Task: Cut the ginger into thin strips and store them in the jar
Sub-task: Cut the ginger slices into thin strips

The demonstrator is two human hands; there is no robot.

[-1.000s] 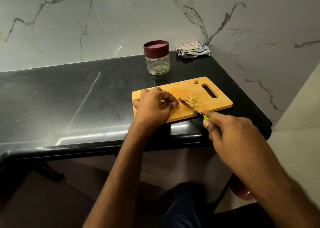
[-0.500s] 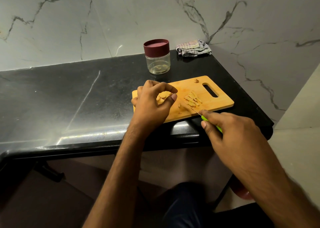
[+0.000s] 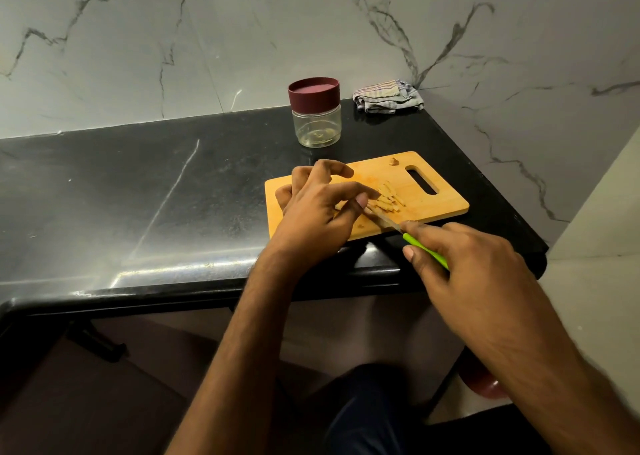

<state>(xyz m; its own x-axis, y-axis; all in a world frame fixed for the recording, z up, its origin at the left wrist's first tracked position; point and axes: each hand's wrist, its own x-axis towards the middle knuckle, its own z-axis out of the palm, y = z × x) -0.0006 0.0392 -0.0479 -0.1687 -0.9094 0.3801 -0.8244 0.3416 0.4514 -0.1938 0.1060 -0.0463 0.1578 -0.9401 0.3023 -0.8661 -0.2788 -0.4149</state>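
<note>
Left hand (image 3: pixel 317 212) had spread loose, fingertips steadying ginger (image 3: pixel 388 198) again; right hand (image 3: pixel 460 264) gripped knife (image 3: pixel 420 245). I judged slicing resumed; jar (image 3: pixel 315 115) capped.

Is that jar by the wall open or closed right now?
Closed. The dark red lid sits squarely on the upright clear jar, which looks nearly empty.

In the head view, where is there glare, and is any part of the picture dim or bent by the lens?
Head view: glare runs along the front edge of the black counter; the scene is dim, and the area under the counter is nearly black; the wide lens bows the counter's edges; the ginger strips and knife stay fairly sharp.
</note>
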